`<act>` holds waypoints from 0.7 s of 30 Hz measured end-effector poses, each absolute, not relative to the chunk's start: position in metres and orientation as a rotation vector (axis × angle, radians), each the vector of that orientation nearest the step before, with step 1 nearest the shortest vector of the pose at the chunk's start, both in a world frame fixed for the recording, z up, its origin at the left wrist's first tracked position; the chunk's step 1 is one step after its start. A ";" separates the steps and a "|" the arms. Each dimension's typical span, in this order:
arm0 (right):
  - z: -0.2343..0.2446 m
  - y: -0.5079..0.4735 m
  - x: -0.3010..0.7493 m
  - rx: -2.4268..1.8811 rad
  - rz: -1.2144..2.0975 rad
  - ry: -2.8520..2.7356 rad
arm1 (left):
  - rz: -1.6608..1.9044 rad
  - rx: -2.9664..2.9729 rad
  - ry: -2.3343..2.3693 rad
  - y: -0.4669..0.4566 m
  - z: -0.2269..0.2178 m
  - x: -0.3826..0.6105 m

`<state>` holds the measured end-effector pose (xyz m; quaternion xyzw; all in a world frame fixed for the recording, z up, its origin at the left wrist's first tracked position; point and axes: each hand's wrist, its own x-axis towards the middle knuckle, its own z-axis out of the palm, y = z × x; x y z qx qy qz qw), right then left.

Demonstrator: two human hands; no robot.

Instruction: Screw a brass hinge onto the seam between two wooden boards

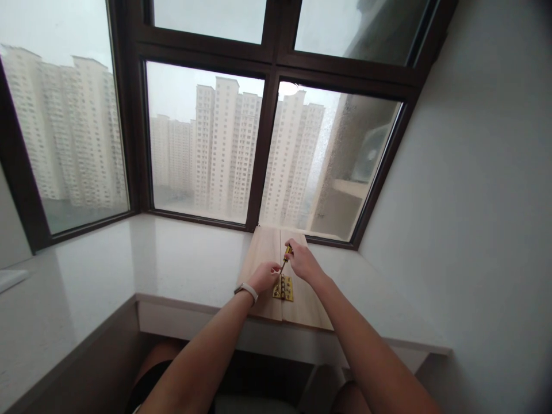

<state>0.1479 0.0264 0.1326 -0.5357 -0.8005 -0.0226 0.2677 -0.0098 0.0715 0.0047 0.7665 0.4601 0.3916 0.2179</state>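
Two light wooden boards (263,253) lie side by side on a white window-sill counter (181,264). A brass hinge (283,288) sits across their seam near the front edge. My right hand (302,261) is closed round a yellow-and-black screwdriver (287,253), whose tip points down at the hinge. My left hand (265,276), with a white band on its wrist, is pinched close to the screwdriver's shaft just above the hinge; what its fingertips grip is too small to tell.
A dark-framed bay window (267,144) rises behind the counter, with tower blocks outside. A white wall (474,230) closes the right side. The counter's front edge (190,305) drops off above my knees. A pale object (11,279) lies at far left.
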 end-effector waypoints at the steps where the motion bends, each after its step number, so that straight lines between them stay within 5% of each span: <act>1: 0.133 0.026 0.148 -1.437 -0.061 -2.166 | 1.070 2.140 1.272 0.072 0.006 -0.008; 21: 0.125 0.000 0.184 -1.377 -0.075 -1.851 | 1.153 2.009 1.429 0.088 0.003 -0.001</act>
